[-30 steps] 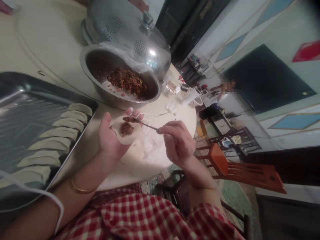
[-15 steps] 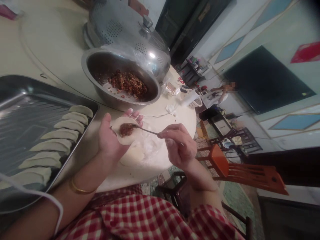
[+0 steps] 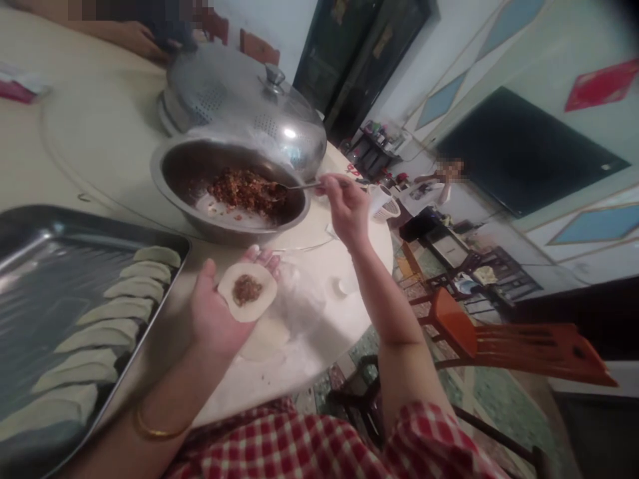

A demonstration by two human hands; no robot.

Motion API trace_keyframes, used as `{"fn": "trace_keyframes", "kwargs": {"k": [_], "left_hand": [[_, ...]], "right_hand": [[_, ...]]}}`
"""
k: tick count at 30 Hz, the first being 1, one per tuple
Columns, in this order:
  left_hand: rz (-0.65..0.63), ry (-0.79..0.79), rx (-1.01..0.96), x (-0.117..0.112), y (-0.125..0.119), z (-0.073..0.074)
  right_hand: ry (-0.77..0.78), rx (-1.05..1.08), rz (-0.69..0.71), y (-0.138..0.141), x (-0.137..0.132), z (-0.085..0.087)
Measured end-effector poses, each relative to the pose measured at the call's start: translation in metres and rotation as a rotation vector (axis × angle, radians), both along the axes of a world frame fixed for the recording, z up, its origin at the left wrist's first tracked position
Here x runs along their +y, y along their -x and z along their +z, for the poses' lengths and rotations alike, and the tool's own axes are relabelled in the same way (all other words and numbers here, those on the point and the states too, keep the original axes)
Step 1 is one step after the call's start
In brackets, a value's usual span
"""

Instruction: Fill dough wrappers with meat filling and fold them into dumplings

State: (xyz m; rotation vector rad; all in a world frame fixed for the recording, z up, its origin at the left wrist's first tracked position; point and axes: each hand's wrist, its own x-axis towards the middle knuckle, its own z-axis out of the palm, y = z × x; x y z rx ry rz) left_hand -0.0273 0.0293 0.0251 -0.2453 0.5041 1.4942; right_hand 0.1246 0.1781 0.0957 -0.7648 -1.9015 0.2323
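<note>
On the palm of my left hand (image 3: pixel 219 319) rests a round dumpling wrapper (image 3: pixel 267 303), my fingers supporting it from beneath. A lump of brown minced filling (image 3: pixel 246 290) sits at its middle. My right hand (image 3: pixel 347 206) grips the handle of a metal spoon (image 3: pixel 304 186), whose tip is in the filling of a steel bowl (image 3: pixel 167 196). To the left, a metal tray (image 3: pixel 30 256) bears a row of several folded dumplings (image 3: pixel 107 336). Beneath my left hand, another pale wrapper (image 3: pixel 264 340) lies on the floured table.
Behind the bowl stands a large perforated steel dome lid (image 3: pixel 234 86) with a knob. Another person's forearm (image 3: pixel 120 36) rests across the table (image 3: pixel 100 126). A second person (image 3: pixel 424 193) is farther off at right. An orange chair (image 3: pixel 452 322) stands right of the table.
My right hand has moved the spoon from the wrapper up and away into the bowl. The filling stays on the wrapper in my left hand. The view has shifted slightly.
</note>
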Motion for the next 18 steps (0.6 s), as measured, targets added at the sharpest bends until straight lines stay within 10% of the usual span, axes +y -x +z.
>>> {"fn": "trace_keyframes", "kwargs": {"k": [6,18], "left_hand": [[-0.021,0.020,0.020,-0.003,0.001,0.000],[-0.062,0.114,0.024,-0.004,0.003,0.003]], "right_hand": [[0.250,-0.272,-0.142,0.035,0.079,-0.003],[0.224,-0.629,-0.329,0.059,0.112,-0.017]]}}
